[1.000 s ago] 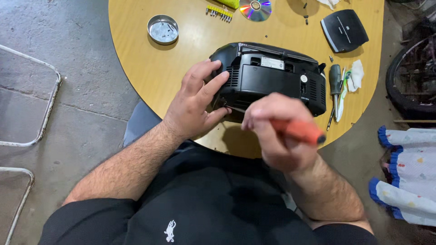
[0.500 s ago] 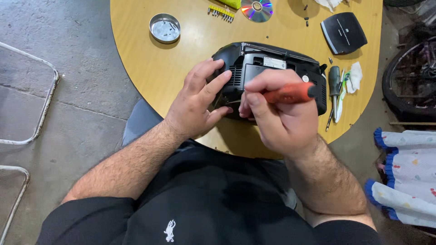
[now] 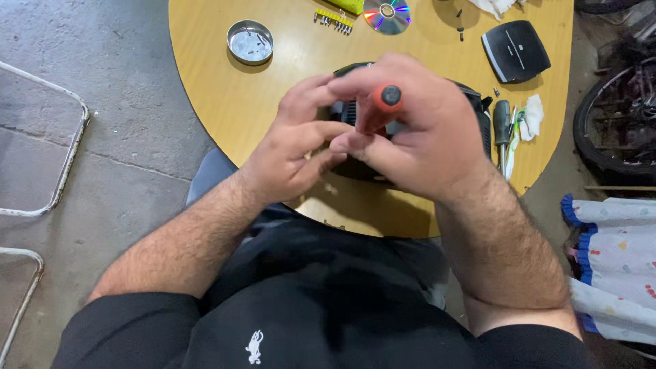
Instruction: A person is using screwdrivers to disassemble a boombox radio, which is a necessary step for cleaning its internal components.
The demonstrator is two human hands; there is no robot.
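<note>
Both hands over black player (image 3: 478,113), right hand (image 3: 417,130) gripping orange screwdriver (image 3: 379,109), left hand (image 3: 297,147) beside

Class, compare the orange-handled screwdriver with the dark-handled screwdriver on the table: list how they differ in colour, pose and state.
The orange-handled screwdriver stands on end, butt toward the camera; the dark-handled screwdriver lies flat on the round wooden table. The orange one is gripped by the right hand over the black device; the dark one lies untouched beside it. Both are hand tools.
</note>
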